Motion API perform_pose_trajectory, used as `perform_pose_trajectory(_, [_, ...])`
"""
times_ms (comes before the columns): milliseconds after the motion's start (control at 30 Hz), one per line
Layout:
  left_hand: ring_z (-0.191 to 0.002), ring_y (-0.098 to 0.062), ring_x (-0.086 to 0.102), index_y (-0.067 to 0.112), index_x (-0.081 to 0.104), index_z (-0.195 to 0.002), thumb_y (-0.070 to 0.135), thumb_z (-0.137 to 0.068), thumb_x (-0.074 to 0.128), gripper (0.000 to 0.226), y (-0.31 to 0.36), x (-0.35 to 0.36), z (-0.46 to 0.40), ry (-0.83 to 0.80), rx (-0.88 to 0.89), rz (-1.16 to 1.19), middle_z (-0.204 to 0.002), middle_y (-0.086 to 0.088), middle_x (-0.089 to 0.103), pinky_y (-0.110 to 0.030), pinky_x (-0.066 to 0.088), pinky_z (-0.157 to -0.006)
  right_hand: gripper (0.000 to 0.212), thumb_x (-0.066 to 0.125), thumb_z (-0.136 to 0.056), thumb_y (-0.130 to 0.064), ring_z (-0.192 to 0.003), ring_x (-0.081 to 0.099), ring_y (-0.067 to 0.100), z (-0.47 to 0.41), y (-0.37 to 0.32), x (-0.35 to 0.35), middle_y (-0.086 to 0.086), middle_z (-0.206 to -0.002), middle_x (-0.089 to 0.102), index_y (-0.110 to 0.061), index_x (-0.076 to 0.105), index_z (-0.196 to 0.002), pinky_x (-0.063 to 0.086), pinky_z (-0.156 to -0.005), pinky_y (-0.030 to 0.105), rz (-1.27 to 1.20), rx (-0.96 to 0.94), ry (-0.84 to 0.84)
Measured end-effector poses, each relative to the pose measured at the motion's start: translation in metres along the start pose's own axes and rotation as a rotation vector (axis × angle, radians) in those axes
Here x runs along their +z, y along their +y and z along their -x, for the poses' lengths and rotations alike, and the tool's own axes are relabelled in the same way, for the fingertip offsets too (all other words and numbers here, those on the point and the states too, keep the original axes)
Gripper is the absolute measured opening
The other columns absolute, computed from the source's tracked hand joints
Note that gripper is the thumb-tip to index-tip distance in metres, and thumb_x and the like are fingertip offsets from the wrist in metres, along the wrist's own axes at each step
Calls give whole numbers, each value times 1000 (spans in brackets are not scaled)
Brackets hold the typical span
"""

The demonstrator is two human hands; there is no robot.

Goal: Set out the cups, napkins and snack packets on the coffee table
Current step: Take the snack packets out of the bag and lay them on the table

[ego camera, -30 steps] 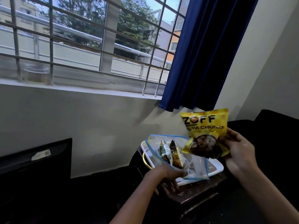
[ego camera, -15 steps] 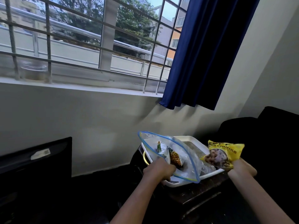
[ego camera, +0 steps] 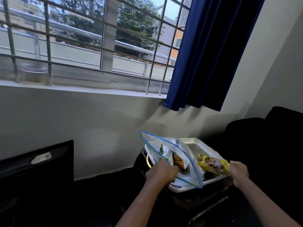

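Whereas half a second ago the yellow foil snack packet was held up clear of the tray's right edge, it now lies low over the right part of the white rectangular plastic tray, partly seen through the film of the clear plastic zip bag with a blue seal strip; a second ago it was lifted high in front of the wall. The bag has hardly shifted and its mouth stays spread wide towards the left and far side. The right hand reaches in from the near right with the forearm straight and the back of the fist towards the camera; its fingers are curled tight on the near right corner of the yellow packet. The left hand comes from the near centre, knuckles up, fingers bunched round the near edge of the bag, holding it up above the tray. Inside the bag, just far of that hand, stand a white and green snack packet and, touching it on the right, a brown and yellow snack packet. The tray rests on a small dark wooden table below a dark blue curtain.
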State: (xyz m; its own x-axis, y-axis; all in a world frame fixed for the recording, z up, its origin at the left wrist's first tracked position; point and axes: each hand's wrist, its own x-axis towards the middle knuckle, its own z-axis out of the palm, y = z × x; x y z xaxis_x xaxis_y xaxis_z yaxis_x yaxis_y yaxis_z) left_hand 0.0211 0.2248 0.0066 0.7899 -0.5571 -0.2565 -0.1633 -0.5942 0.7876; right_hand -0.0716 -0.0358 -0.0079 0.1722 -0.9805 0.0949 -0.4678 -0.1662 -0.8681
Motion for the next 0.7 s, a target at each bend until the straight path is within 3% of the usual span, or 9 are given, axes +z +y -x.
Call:
perform_pose_trajectory(67, [-107,-25,64,16,55,-116,38,-79,47,44,0,0,0,6,-5,-9,-110,-1,70,-36,49,-95,26,41,-96,-15,-79,46,31,0,1,0,18,-78,50,-2,53,-77,31,-75,41,185,-31,4])
perform_pose_trajectory(133, [-107,-24,64,17,54,-117,38,-80,47,43,0,0,0,7,-5,-15,-111,-1,70,-35,49,-95,31,41,-96,-23,-103,44,40,1,0,-1,28,-109,52,0,61,-102,34,-89,48,356,-89,111])
perform_pose_trajectory(167, [-106,-23,64,17,54,-117,38,-81,47,42,0,0,0,6,-3,-16,-110,-1,70,-35,49,-95,33,43,-95,-24,-105,44,42,6,-3,-1,28,-113,51,0,62,-106,36,-90,49,407,-145,163])
perform_pose_trajectory(233, [-106,-23,63,16,54,-116,38,-81,47,41,0,1,0,5,-2,-21,-110,-1,70,-35,48,-95,33,44,-93,-26,-96,51,38,16,-6,3,23,-102,55,-3,66,-101,41,-83,45,464,-320,154])
perform_pose_trajectory(333, [-107,-24,63,16,53,-117,37,-82,46,42,0,1,1,3,-3,-35,-112,-2,69,-36,49,-96,37,45,-92,-38,-86,56,31,35,-7,14,10,-89,59,-7,66,-95,50,-77,40,535,-502,-31])
perform_pose_trajectory(400, [-108,-26,63,16,52,-118,37,-82,46,42,1,1,1,1,-7,-37,-113,-3,69,-37,49,-96,37,46,-91,-39,-101,54,32,40,-8,20,12,-102,60,-9,61,-105,48,-83,40,660,-521,-112])
perform_pose_trajectory(467, [-107,-25,63,16,52,-117,37,-82,46,42,1,1,2,-5,-10,-30,-111,-2,69,-37,49,-96,34,44,-92,-28,-112,49,34,41,-8,23,13,-117,56,-10,54,-119,44,-88,41,753,-502,-142])
perform_pose_trajectory(567, [-105,-24,64,16,54,-114,38,-81,46,40,0,1,1,-14,-9,-18,-107,-1,71,-36,50,-95,44,45,-89,-16,-118,48,35,31,0,20,13,-129,53,-13,41,-133,45,-90,42,838,-460,-214])
perform_pose_trajectory(700, [-89,-20,65,17,57,-105,36,-81,47,33,0,1,1,-12,5,0,-89,5,73,-32,49,-88,72,54,-89,-38,-133,40,32,19,9,11,7,-152,33,-17,19,-148,42,-102,40,897,-402,-363])
